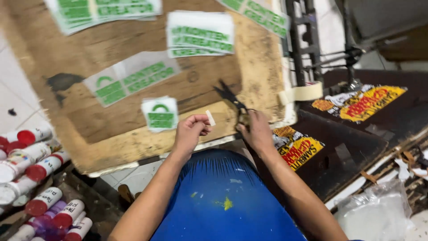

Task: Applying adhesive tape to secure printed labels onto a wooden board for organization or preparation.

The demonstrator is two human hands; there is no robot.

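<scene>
My left hand (191, 129) pinches a small white strip of tape (210, 118) between thumb and fingers, above the front edge of a worn wooden board (133, 111). My right hand (256, 129) grips the handles of black scissors (229, 96), whose open blades point up and left over the board. A small white sheet with a green print (160, 114) lies on the board just left of my left hand. A blue surface (223, 201) spreads below both arms.
More green-printed sheets (200, 33) lie farther back on the board. White bottles with red caps (35, 178) crowd the lower left. A roll of masking tape (303, 92), dark pallets with yellow-red prints (370, 102) and a clear plastic bag (379, 214) are at right.
</scene>
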